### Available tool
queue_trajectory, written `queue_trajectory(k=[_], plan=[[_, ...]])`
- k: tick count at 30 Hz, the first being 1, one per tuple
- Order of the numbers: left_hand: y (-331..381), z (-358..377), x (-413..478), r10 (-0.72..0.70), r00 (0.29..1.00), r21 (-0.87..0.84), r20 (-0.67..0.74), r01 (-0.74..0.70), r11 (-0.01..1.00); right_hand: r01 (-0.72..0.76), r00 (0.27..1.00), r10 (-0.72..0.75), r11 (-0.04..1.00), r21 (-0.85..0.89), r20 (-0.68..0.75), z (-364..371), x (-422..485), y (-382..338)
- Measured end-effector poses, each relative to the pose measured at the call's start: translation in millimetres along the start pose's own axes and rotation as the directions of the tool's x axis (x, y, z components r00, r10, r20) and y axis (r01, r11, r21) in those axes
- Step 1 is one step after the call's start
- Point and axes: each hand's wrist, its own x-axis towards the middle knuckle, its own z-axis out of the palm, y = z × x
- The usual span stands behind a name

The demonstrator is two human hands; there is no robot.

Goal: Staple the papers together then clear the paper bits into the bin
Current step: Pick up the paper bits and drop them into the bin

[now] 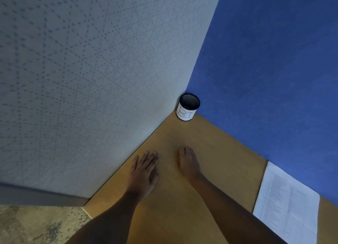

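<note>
Head view, bin (188, 107) marked "BI" on desk (219, 152), left hand (144, 170) flat, fingers (149, 157) straight, right hand (188, 164) fingers bunched, grip unclear
</note>
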Motion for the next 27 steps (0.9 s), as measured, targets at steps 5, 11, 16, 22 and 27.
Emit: queue_trajectory(k=[5,11,16,22,27], plan=[[0,0,-1,-0.008,1.0,-0.003,0.005,0.008,1.0,-0.293,0.956,0.274,0.868,0.4,0.105,-21,14,2],[-1,0,-1,-0.01,1.0,0.006,0.012,0.01,1.0,-0.523,0.82,0.494,0.447,0.725,0.287,-75,59,23],[-1,-1,-1,-0.006,1.0,-0.01,-0.005,0.006,1.0,-0.476,0.828,0.466,0.293,0.829,0.311,-125,105,35],[-1,1,-2,0.0,1.0,-0.024,0.0,0.0,1.0,-0.415,0.825,0.521,0.296,0.86,0.218,-149,153,34],[0,-1,-1,0.005,1.0,-0.019,-0.009,-0.005,1.0,-0.334,0.885,0.465,0.631,0.7,0.004,-147,166,32]])
